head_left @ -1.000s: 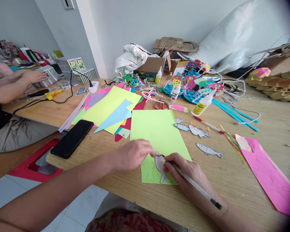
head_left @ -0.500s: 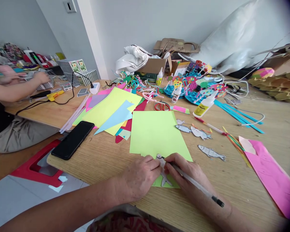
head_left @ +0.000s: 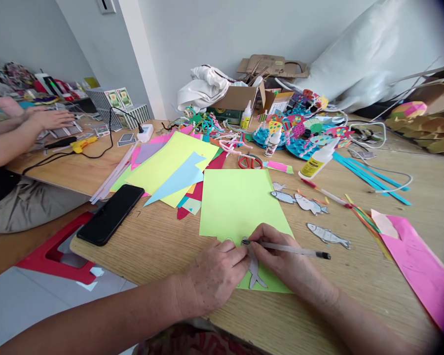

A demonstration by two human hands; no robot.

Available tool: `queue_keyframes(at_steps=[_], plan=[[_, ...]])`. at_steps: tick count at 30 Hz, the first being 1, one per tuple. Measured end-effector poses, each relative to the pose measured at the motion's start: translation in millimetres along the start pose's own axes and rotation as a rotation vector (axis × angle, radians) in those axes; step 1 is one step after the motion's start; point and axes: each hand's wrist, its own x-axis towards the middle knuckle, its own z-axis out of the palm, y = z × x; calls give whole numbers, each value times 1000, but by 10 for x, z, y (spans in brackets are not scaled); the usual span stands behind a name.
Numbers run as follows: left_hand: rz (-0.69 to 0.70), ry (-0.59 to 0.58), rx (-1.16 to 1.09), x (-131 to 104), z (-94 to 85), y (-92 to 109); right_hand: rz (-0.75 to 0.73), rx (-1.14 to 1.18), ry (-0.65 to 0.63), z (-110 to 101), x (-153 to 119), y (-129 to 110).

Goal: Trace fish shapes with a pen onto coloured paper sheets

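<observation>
A light green sheet (head_left: 244,202) lies on the wooden table, with a grey paper fish (head_left: 254,271) on its near part. My left hand (head_left: 216,271) presses on the fish and sheet, its fingers bent together over the fish's left side. Pinched in my right hand (head_left: 281,251) is a clear pen (head_left: 296,249), its tip at the fish's head and its black end pointing right. More cut-out fish lie to the right: a single one (head_left: 328,234) and a small group (head_left: 311,203).
A black phone (head_left: 111,214) lies left, near coloured paper (head_left: 177,167). Behind are red scissors (head_left: 250,161), a glue bottle (head_left: 318,159) and blue decorated crafts (head_left: 296,145). Pink paper (head_left: 416,261) is at right. Another person's hands (head_left: 52,120) are at far left.
The pen has swung from slanting towards me to lying nearly level, pointing right. My right hand has turned with it and more of the fish's tail shows. The other person's hands have moved.
</observation>
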Motion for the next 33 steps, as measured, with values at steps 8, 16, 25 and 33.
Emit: queue_keyframes(at_steps=[8,16,25,33], plan=[[-7,16,-30,-1,31,-6,-1,-39,-8,-3,7,-12],[-7,10,-46,1,-1,-4,-4,-63,-9,13,13,-23],[-5,32,-35,14,15,-11,-11,-110,6,11,20,-36],[4,18,-45,19,-2,-6,-21,-146,48,4,36,-23]])
